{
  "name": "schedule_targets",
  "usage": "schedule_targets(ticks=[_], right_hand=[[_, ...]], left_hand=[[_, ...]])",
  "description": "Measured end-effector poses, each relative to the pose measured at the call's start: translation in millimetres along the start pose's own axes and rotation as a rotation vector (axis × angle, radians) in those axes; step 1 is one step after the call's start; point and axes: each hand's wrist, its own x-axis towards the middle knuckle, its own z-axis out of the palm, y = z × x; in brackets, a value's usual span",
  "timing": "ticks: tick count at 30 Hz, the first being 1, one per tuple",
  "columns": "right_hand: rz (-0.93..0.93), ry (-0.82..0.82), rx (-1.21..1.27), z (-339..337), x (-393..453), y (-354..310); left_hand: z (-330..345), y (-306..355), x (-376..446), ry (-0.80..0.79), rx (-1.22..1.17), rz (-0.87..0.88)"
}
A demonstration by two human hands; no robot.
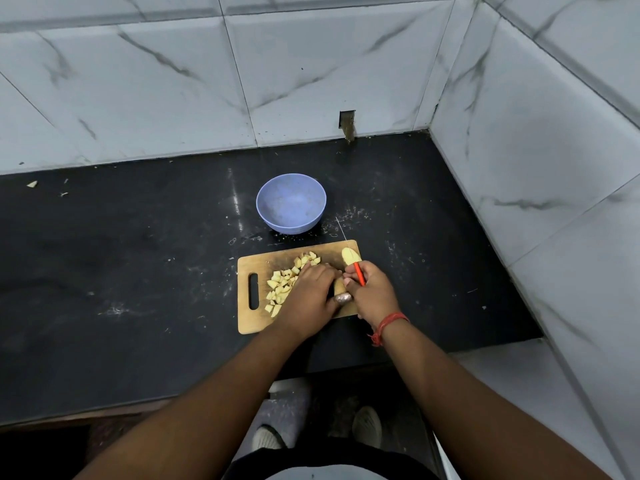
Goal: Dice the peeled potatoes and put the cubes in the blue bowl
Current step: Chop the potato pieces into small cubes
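Head view looks down on your two hands working over the wooden cutting board [249,323] on the black counter [121,258]. The peeled potato [350,256] lies at the board's far right corner, its pale rounded end poking out beyond your fingers, and a second bit of potato shows in the gap between your hands. Judge it firm and dense but wet on the cut faces, so it will want to skid; pin it from above with a cut face down where you can, fingertips kept back from the blade line.

Your left hand [311,292] is curled palm-down over the near part of the potato, holding it against the board, with a silvery covering on the thumb. Your right hand [372,289] is wrapped around the red-handled knife [359,273]; its thin blade runs away from you past the potato toward the board's far edge. Both forearms reach in from the bottom of the view, wrists close together, a red thread on the right wrist.

Cut cubes [282,284] sit heaped on the board just left of your left hand. They look light and loose, so scooping them will serve better than pinching. The blue bowl [268,197] stands just beyond the board, with nothing visible inside it.
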Motion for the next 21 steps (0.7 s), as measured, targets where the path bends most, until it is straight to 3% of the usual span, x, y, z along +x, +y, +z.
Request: schedule_targets(ticks=[6, 11, 21], right_hand=[[0.043, -0.042, -0.004, -3, -1, -4], [0.081, 0.031, -0.031, -11, -22, -8], [-0.089, -0.114, -0.68, -16, -69, 5]], left_hand=[[2, -6, -1, 0.008, 0.032, 0.004], [0, -7, -3, 0.047, 0.05, 0.006], [6, 2, -6, 0.084, 0.013, -0.052]])
